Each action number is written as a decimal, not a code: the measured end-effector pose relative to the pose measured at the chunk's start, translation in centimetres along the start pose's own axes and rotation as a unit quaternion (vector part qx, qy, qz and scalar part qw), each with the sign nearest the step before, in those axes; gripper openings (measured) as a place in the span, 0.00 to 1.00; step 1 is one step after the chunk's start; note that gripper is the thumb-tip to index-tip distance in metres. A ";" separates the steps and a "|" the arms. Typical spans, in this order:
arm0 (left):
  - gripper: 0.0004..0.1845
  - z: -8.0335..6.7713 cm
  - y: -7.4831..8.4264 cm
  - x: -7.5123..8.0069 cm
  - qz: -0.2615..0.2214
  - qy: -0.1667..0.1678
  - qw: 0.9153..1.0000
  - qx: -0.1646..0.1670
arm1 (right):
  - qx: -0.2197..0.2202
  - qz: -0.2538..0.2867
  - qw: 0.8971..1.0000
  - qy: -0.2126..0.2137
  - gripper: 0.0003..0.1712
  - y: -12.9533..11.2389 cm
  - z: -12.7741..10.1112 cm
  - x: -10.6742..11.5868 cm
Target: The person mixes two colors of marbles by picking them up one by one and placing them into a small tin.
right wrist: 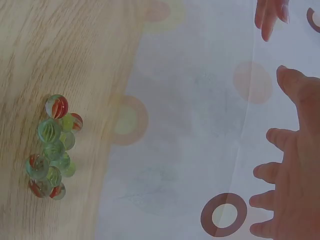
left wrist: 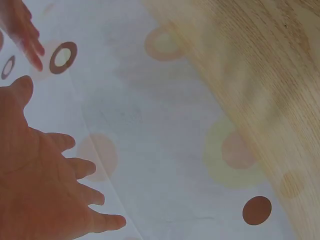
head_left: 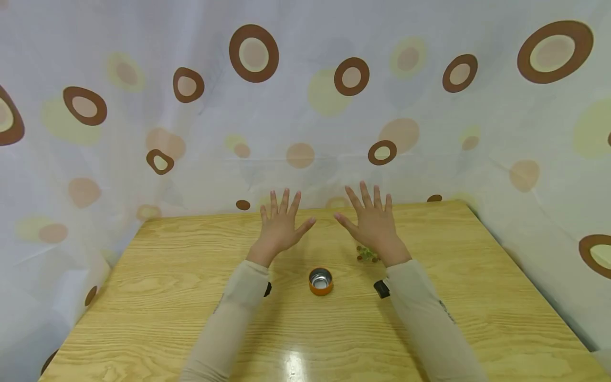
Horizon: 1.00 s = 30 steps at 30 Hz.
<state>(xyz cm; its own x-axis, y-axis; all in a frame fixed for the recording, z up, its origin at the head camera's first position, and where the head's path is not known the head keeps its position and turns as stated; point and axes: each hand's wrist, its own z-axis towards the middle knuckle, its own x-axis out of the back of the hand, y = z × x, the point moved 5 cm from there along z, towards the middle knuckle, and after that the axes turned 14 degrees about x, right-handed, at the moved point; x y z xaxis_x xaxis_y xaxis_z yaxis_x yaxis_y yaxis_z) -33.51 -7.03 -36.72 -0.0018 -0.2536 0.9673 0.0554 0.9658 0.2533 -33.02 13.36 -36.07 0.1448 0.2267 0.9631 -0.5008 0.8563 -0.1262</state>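
Note:
Both hands hover above the table with fingers spread and straight, holding nothing. In the head view the left hand [head_left: 279, 229] is left of centre, and the right hand [head_left: 374, 225] is to its right, a gap between them. Below and between the wrists stands a small orange cup [head_left: 321, 281] with a shiny metal inside. A cluster of glass marbles [head_left: 366, 254] lies under the right hand, partly hidden by it. The right wrist view shows these marbles [right wrist: 52, 147] closely, clear with red, green and yellow swirls, several touching. The left wrist view shows the left palm [left wrist: 40, 175].
A wooden table [head_left: 181, 276] spans the lower view. Behind it and at its sides hangs a pale curtain [head_left: 286, 116] printed with brown rings and dots. Dark straps [head_left: 382, 289] show at the wrists.

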 end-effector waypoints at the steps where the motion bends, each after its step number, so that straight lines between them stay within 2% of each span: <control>1: 0.44 0.0 0.0 0.0 -0.001 -0.002 1.000 -0.001 | 0.001 -0.001 1.000 -0.001 0.46 0.0 0.0 0.0; 6: 0.44 -0.3 -0.2 0.1 -0.006 -0.018 1.000 -0.007 | 0.009 -0.008 1.000 -0.001 0.47 0.2 0.0 -0.2; 13: 0.44 -0.6 0.0 -0.5 0.018 -0.033 0.999 -0.028 | 0.020 0.009 1.000 -0.010 0.46 0.5 -0.1 -0.2; 19: 0.42 -1.3 0.7 -1.1 0.020 -0.053 0.995 -0.078 | 0.028 0.025 0.999 -0.014 0.44 0.9 -0.6 -0.1; 30: 0.37 -2.5 1.3 -2.0 0.027 -0.087 0.985 -0.148 | 0.027 0.007 1.000 -0.011 0.42 1.5 -1.8 -0.1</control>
<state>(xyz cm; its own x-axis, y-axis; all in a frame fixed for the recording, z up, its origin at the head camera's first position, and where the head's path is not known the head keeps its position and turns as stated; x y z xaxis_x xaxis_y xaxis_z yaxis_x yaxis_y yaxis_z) -30.97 -5.37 -38.31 -0.1612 -0.1648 0.9731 0.3489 0.9128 0.2124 -32.27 15.43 -36.74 0.1203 0.2275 0.9663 -0.5484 0.8266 -0.1263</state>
